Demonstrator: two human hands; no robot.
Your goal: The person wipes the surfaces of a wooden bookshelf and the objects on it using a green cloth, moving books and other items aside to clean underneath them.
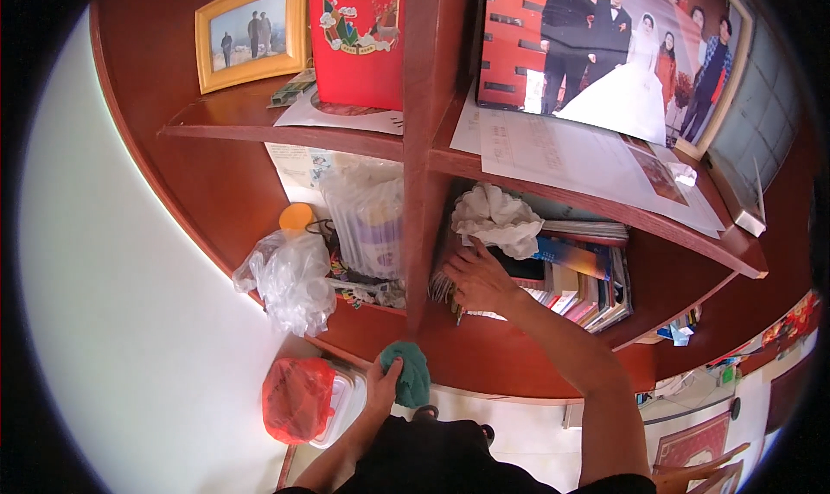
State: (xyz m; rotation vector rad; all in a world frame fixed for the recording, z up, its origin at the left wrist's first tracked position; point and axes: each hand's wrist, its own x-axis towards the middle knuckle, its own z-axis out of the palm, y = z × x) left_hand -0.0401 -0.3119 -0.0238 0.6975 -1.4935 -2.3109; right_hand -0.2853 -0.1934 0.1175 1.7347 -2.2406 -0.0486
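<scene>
My left hand holds a bunched green cloth low in front of the wooden shelf unit. Inside the lower right compartment, my right hand reaches in at the left side, its fingers just under a crumpled white cloth or tissue. Whether the fingers grip it I cannot tell. Thin pale strands hang beside the fingers. Behind the hand stands a row of books, with a blue book lying on top.
The lower left compartment holds a crumpled clear plastic bag, an orange lid and a wrapped pack. Above are a wood-framed photo, a red box, a large framed photo and papers. A red bag sits below left.
</scene>
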